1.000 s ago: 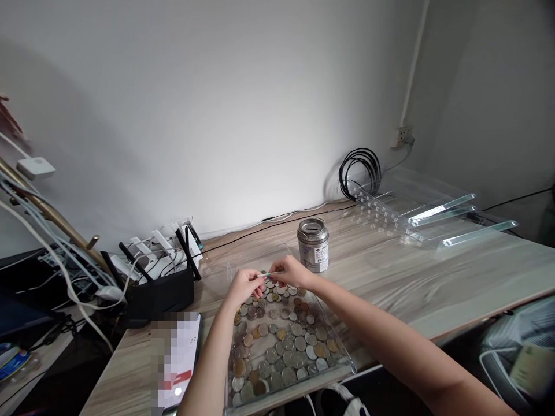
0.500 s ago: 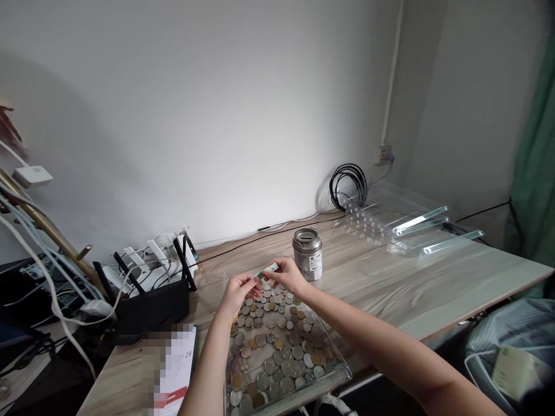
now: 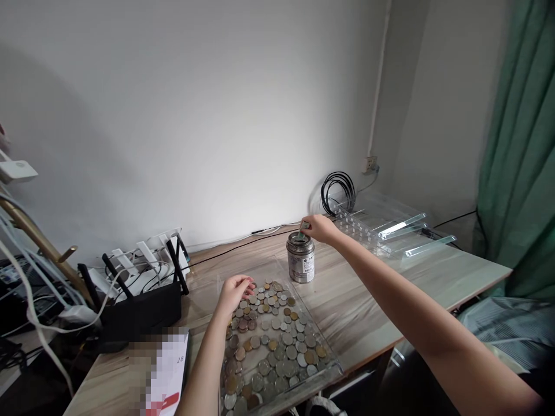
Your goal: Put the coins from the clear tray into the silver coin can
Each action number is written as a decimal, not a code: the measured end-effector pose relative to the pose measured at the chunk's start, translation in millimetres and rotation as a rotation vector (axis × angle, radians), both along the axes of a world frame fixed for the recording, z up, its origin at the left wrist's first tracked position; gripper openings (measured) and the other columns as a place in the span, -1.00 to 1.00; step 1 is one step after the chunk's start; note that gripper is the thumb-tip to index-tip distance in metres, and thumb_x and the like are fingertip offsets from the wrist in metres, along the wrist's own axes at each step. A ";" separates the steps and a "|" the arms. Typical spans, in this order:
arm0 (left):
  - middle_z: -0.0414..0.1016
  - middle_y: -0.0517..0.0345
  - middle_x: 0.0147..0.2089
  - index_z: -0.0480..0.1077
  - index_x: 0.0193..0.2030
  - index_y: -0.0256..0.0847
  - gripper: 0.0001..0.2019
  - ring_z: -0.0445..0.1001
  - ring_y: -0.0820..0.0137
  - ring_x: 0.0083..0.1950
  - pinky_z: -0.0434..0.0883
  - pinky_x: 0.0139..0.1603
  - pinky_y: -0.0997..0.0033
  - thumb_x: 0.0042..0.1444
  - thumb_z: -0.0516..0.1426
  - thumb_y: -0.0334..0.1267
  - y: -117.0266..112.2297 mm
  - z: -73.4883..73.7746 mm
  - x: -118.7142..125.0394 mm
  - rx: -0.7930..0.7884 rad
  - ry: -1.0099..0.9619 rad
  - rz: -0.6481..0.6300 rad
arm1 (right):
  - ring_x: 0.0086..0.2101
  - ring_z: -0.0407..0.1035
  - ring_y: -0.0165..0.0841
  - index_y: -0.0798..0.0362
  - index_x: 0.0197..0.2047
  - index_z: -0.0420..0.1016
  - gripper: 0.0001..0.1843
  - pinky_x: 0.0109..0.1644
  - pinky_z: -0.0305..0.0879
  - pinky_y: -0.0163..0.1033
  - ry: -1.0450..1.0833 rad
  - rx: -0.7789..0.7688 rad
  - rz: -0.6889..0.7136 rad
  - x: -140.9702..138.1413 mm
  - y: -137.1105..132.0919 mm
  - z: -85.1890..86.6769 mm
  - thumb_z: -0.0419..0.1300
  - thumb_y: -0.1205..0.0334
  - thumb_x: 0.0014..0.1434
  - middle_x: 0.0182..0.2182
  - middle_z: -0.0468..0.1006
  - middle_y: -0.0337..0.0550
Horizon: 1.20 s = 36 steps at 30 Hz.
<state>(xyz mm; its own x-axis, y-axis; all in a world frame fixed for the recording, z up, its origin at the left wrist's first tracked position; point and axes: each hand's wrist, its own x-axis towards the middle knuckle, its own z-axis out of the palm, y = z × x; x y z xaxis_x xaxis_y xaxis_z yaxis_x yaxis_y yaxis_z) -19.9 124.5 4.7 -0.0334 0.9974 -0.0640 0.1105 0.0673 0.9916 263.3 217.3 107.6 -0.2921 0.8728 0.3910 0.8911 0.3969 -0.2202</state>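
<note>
A clear tray (image 3: 327,370) on the wooden desk holds several coins (image 3: 271,341). My left hand (image 3: 235,290) rests over the tray's far left corner with its fingers loosely curled, touching the coins. Just beyond the tray stands a silver tin money box (image 3: 300,257) with a slot in its lid. My right hand (image 3: 319,227) is stretched out over that tin and pinches a small folded green note (image 3: 304,226) right at the slot.
A black router (image 3: 139,309) with antennas and a tangle of white cables sit at the left. A phone (image 3: 167,375) lies at the near left. Clear acrylic trays (image 3: 385,225) and a black cable coil (image 3: 337,188) are at the back right. A green curtain (image 3: 520,144) hangs at the right.
Both hands held the green note over the tray before. My left hand has let go and dropped to the coins, and my right hand has carried the note to the tin's slot.
</note>
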 end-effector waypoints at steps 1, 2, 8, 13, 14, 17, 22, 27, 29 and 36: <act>0.45 0.13 -0.48 0.38 -0.42 -0.29 -0.79 0.40 0.48 -0.51 0.28 -0.54 0.55 -0.15 0.12 -0.17 -0.5 0.7 -0.1 -0.002 0.009 -0.001 | -0.45 0.29 -0.43 0.07 -0.38 0.47 -0.82 -0.47 0.04 -0.41 -0.030 0.005 -0.014 -0.8 -0.5 1.8 0.11 0.24 -0.08 -0.48 0.48 -0.18; 0.45 0.12 -0.47 0.38 -0.41 -0.29 -0.79 0.41 0.47 -0.50 0.29 -0.53 0.54 -0.15 0.12 -0.17 -0.9 1.4 -0.2 -0.003 0.018 -0.002 | -0.44 0.29 -0.43 0.07 -0.38 0.46 -0.82 -0.47 0.03 -0.41 -0.053 0.004 -0.013 -1.4 -1.0 3.8 0.10 0.23 -0.08 -0.48 0.48 -0.18; 0.43 0.12 -0.48 0.37 -0.42 -0.29 -0.80 0.40 0.47 -0.51 0.27 -0.55 0.54 -0.14 0.11 -0.18 1.1 -0.7 -1.3 -0.007 0.034 0.009 | -0.43 0.29 -0.40 0.02 -0.35 0.46 -0.81 -0.47 0.00 -0.39 -0.171 0.034 0.052 -6.7 -5.6 6.0 0.10 0.22 -0.08 -0.46 0.48 -0.19; 0.43 0.13 -0.48 0.37 -0.42 -0.29 -0.80 0.39 0.48 -0.52 0.26 -0.55 0.55 -0.13 0.10 -0.18 3.8 -5.8 -2.4 -0.012 0.043 -0.004 | -0.41 0.30 -0.38 0.03 -0.31 0.46 -0.78 -0.46 -0.01 -0.37 -0.207 0.053 0.024 -10.2 -7.6 1.9 0.07 0.23 -0.06 -0.43 0.49 -0.14; 0.43 0.13 -0.48 0.37 -0.42 -0.29 -0.79 0.39 0.47 -0.52 0.26 -0.55 0.55 -0.13 0.10 -0.18 3.8 -5.8 -2.3 -0.013 0.051 -0.005 | -0.41 0.30 -0.39 0.03 -0.31 0.46 -0.78 -0.47 -0.01 -0.38 -0.192 0.032 0.021 -9.7 -6.3 2.3 0.07 0.24 -0.06 -0.42 0.49 -0.14; 0.43 0.14 -0.48 0.37 -0.41 -0.28 -0.79 0.39 0.47 -0.51 0.25 -0.56 0.55 -0.13 0.09 -0.17 3.2 -4.2 -1.6 -0.023 0.075 -0.004 | -0.39 0.31 -0.40 0.06 -0.32 0.45 -0.78 -0.45 0.03 -0.40 -0.161 -0.037 0.038 -7.4 -1.8 5.5 0.08 0.25 -0.07 -0.40 0.50 -0.14; 0.44 0.13 -0.46 0.37 -0.40 -0.29 -0.79 0.39 0.49 -0.51 0.24 -0.55 0.56 -0.10 0.06 -0.18 3.3 -5.4 -1.5 -0.020 0.114 -0.002 | -0.35 0.33 -0.36 0.07 -0.29 0.46 -0.76 -0.42 0.09 -0.38 -0.203 -0.037 0.045 -10.9 -3.4 9.4 0.08 0.27 -0.08 -0.36 0.50 -0.11; 0.45 0.11 -0.45 0.37 -0.39 -0.29 -0.80 0.40 0.48 -0.51 0.25 -0.55 0.56 -0.09 0.05 -0.19 5.2 -9.6 -2.7 -0.002 0.162 -0.014 | -0.28 0.35 -0.28 0.03 -0.34 0.48 -0.75 -0.35 0.15 -0.33 -0.383 -0.092 0.007 -21.4 -10.1 12.6 0.11 0.42 -0.14 -0.31 0.50 -0.07; 0.45 0.10 -0.45 0.37 -0.40 -0.29 -0.80 0.40 0.47 -0.50 0.25 -0.55 0.55 -0.09 0.05 -0.20 4.4 -8.6 -3.0 0.002 0.185 -0.007 | -0.31 0.36 -0.27 0.05 -0.39 0.50 -0.74 -0.36 0.17 -0.31 -0.408 -0.140 -0.019 -23.5 -9.0 15.3 0.12 0.48 -0.18 -0.32 0.50 -0.06; 0.45 0.06 -0.43 0.39 -0.37 -0.29 -0.75 0.42 0.41 -0.47 0.28 -0.52 0.49 -0.09 0.05 -0.15 -0.2 -2.7 -3.8 0.030 0.255 -0.022 | -0.38 0.39 -0.29 0.10 -0.38 0.52 -0.71 -0.43 0.23 -0.32 -0.468 -0.293 -0.063 -29.6 7.8 27.8 0.16 0.49 -0.26 -0.37 0.52 -0.05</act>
<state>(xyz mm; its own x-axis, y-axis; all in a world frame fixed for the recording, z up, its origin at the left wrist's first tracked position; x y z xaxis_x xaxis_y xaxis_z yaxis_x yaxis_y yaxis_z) -23.7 124.3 1.9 -0.0227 0.9994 -0.0266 0.3585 0.0330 0.9330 233.7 225.1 135.4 -0.3195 0.9471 -0.0296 0.9405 0.3208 0.1116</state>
